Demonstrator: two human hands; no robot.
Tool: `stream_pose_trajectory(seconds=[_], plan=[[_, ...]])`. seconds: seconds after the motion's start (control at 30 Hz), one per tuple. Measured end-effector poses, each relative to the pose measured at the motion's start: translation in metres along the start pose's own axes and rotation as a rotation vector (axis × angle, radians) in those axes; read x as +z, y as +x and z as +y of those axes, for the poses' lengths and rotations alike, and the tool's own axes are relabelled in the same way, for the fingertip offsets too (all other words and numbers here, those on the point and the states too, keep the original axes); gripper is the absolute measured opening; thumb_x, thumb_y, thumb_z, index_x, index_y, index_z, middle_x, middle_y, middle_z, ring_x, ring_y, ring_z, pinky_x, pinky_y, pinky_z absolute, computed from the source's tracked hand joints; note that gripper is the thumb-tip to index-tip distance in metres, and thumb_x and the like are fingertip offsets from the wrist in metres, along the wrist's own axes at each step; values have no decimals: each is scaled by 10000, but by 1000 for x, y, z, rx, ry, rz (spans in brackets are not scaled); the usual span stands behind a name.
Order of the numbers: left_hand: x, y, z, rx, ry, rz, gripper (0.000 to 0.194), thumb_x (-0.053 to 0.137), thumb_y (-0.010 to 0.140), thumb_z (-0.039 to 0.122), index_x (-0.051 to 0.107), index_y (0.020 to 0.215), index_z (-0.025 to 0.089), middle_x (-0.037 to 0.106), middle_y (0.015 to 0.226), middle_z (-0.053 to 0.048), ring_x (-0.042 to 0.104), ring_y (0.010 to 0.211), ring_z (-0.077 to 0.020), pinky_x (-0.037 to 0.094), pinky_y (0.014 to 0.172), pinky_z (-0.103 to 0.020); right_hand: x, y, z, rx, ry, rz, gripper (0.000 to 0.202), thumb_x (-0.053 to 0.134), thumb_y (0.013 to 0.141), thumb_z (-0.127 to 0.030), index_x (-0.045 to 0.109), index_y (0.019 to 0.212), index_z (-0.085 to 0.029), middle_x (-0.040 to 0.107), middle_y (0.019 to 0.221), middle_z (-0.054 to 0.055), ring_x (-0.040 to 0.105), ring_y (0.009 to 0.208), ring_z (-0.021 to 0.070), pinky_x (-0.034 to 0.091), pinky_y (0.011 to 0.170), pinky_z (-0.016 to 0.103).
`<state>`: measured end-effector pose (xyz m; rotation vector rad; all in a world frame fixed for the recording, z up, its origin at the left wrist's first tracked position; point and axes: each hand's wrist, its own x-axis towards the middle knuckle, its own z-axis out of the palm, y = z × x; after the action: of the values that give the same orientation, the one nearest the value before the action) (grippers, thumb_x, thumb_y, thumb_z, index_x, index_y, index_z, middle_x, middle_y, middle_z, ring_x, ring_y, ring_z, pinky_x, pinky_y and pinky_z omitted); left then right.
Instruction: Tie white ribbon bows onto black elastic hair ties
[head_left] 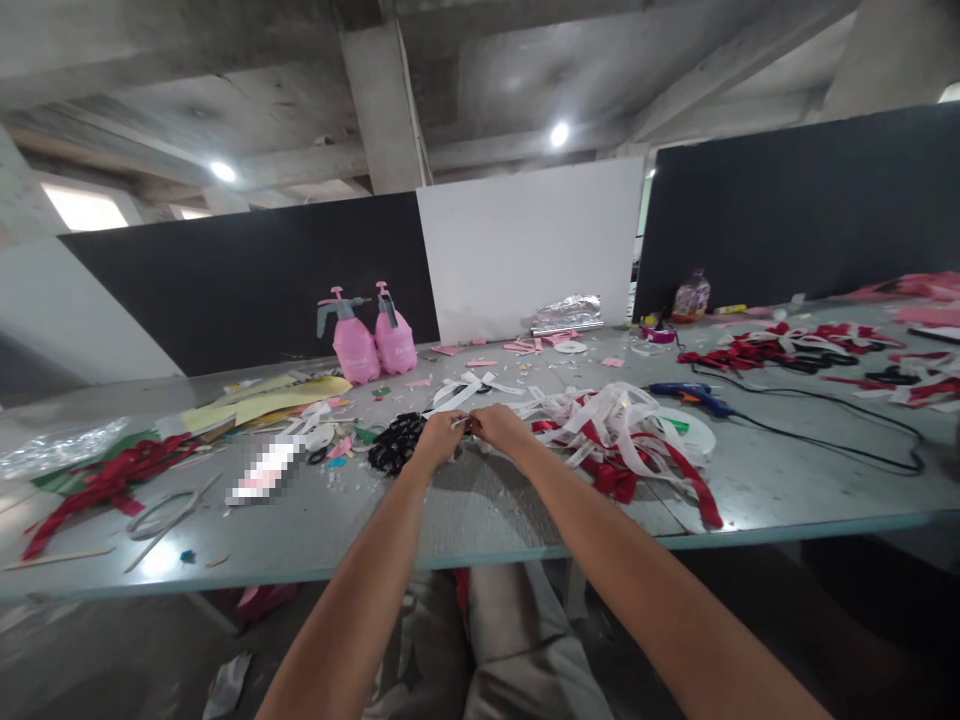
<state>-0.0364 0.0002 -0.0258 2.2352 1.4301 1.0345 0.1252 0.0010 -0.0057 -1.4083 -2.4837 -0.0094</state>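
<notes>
- Small strip [460, 422]: pale and narrow, with a dark patch beside it; mostly hidden by fingers, so its full shape and material cannot be told.
- It sits between the two hands' fingertips, just above the grey table [480, 500].
- Left hand [441, 438]: fingers curled nearly closed, pinching the strip.
- Right hand [498, 427]: fingers bent inward, tips meeting the left's; whether they grip it too cannot be told.
- Black ribbon heap [394, 445]: just left of the left hand.
- White and red ribbons [622, 425]: tangled, right of the right hand.
</notes>
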Motion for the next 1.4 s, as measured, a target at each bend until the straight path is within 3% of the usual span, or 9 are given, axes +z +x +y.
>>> stream_pose_trajectory(seconds=[0.4, 0.7, 1.1, 1.4], plan=[[-1, 1, -5, -30, 51, -13, 319, 482, 826, 291, 706, 1008, 154, 707, 997, -79, 632, 934, -189, 449, 867, -271, 1, -1, 2, -19, 59, 0, 343, 404, 881, -273, 689, 1026, -146, 703, 953, 140, 640, 904, 216, 396, 748, 246], [-3, -2, 5, -29, 33, -26, 287, 486, 816, 290, 723, 904, 154, 713, 928, -69, 631, 881, -183, 459, 815, -257, 7, 2, 4, 5, 28, 35, 350, 407, 877, -288, 710, 992, -157, 707, 947, 146, 642, 879, 222, 395, 724, 256], [-2, -2, 7, -10, -24, 30, 378, 432, 862, 396, 699, 973, 151, 692, 848, -50, 592, 767, -157, 441, 743, -242, 11, 5, 17, -91, 309, 145, 300, 415, 850, -233, 696, 893, -137, 686, 769, 59, 560, 681, 128, 302, 616, 201], [1, -2, 5, 16, -23, 18, 412, 378, 892, 415, 678, 894, 132, 658, 785, -31, 562, 730, -139, 423, 699, -227, 15, 6, 18, -24, 228, 163, 302, 429, 851, -281, 697, 883, -143, 681, 782, 72, 535, 679, 136, 274, 601, 215]])
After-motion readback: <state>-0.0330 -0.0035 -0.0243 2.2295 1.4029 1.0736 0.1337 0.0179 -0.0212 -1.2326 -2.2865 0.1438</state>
